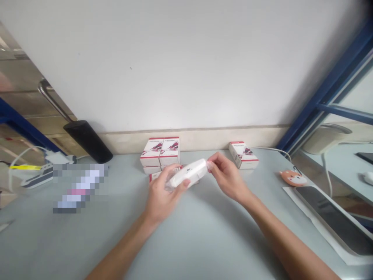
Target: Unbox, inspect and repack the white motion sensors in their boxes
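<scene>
My left hand (161,196) is closed round a smooth white oblong item (188,173) with a small dark mark on it. It looks wrapped in clear plastic; its exact kind I cannot make out. At its right end, the fingertips of my right hand (229,179) pinch a bit of clear, crinkled film (210,166). Both hands are raised over the grey-blue table (186,241). Partly hidden behind my left hand lies a white and red box (152,177). Just beyond it stands a group of similar small boxes (160,153).
Another white and red box (244,156) stands right of centre. To the right are an orange animal-face pouch (293,178) and a dark phone-like slab (335,217). On the left are a black cylinder (87,140), a power strip (39,175) and a pixelated object (80,190).
</scene>
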Motion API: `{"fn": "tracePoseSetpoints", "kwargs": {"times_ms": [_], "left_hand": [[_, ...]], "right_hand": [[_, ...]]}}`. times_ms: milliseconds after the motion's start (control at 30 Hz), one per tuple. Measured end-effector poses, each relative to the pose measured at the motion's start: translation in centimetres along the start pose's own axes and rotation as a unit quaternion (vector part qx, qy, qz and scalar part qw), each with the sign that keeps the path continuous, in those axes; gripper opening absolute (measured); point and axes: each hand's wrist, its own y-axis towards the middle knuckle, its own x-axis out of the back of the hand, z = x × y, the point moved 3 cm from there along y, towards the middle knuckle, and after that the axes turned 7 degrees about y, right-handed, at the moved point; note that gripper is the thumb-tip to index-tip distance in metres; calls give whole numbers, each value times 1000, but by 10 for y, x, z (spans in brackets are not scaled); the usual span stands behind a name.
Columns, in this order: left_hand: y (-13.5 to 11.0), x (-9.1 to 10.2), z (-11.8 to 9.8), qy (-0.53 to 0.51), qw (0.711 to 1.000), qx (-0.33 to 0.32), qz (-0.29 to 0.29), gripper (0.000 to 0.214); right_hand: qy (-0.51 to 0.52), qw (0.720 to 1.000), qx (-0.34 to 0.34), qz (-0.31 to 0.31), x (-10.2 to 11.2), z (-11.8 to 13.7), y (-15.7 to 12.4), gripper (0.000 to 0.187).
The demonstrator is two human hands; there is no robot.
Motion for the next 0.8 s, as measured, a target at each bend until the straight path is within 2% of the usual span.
{"fn": "tracePoseSetpoints", "kwargs": {"times_ms": [67, 133, 233, 300, 367, 400, 467, 500, 533, 567, 633, 667, 733, 800], "left_hand": [[6, 3, -4, -74, 992, 94, 40, 49], [12, 3, -6, -162, 962, 189, 115, 57], [17, -1, -6, -311, 871, 284, 252, 56], [16, -3, -4, -411, 802, 308, 306, 57], [11, -4, -2, -495, 750, 303, 318, 59], [8, -4, -2, -526, 732, 294, 317, 62], [0, -3, -3, -563, 715, 251, 330, 77], [-4, -3, -4, -557, 720, 227, 346, 87], [-7, -3, -5, -538, 737, 215, 349, 89], [-9, -3, -5, -507, 760, 211, 347, 84], [-10, -4, -3, -429, 817, 219, 317, 57], [-8, -4, -2, -392, 841, 220, 302, 47], [-4, -4, 1, -335, 875, 215, 275, 47], [0, -3, 6, -323, 887, 226, 240, 55]], "right_hand": [[-30, 999, 10, 7, 0, 1, -1, 28], [-32, 999, 2, 14, 1, 1, -1, 28], [8, 1000, -15, 8, 0, -2, 1, 31], [44, 999, -24, -7, -5, -6, 1, 35], [77, 995, -46, -32, -11, -13, 1, 39], [92, 993, -64, -47, -14, -16, 0, 42], [115, 984, -113, -73, -20, -21, -4, 45], [124, 979, -138, -83, -23, -22, -6, 46], [130, 974, -162, -91, -25, -22, -9, 46], [134, 969, -183, -99, -27, -21, -12, 46], [137, 961, -210, -119, -29, -18, -17, 46], [138, 959, -212, -128, -30, -16, -19, 47], [145, 961, -195, -130, -31, -13, -21, 46], [151, 971, -154, -104, -32, -11, -21, 42]]}}
